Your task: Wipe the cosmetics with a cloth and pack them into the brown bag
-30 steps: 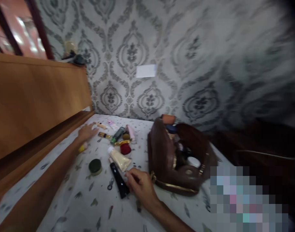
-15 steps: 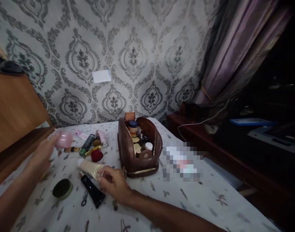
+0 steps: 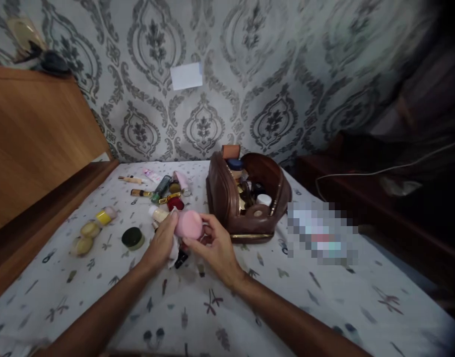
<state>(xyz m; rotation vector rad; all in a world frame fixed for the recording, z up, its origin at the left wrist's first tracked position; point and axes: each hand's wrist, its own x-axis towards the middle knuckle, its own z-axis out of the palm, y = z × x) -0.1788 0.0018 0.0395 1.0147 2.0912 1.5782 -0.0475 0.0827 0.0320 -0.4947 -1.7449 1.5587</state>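
Observation:
Both hands are closed around a pink round jar [image 3: 190,224], held above the table in front of the bag. My left hand [image 3: 161,245] grips its left side, with a crumpled white tissue [image 3: 174,254] in the same grasp. On the jar's right side are the thumb and fingers of my right hand [image 3: 220,248]. Beneath the hands, a cream tube [image 3: 158,214] and a black tube [image 3: 181,259] are partly hidden. Right behind stands an open brown cosmetics bag [image 3: 222,213] holding several jars and bottles. A dark round tin [image 3: 133,238] lies left of my left hand.
Several yellow-lidded small jars [image 3: 90,229] lie at the left. A green bottle [image 3: 161,188], a red item [image 3: 175,202] and a pink tube [image 3: 180,182] cluster behind the hands. A blurred-out item [image 3: 320,233] lies right of the bag. A wooden panel [image 3: 44,114] borders the left.
My left hand has brought the pink jar from the left to the middle. My right hand has left the cream tube and taken hold of the jar. The view has shifted left and down.

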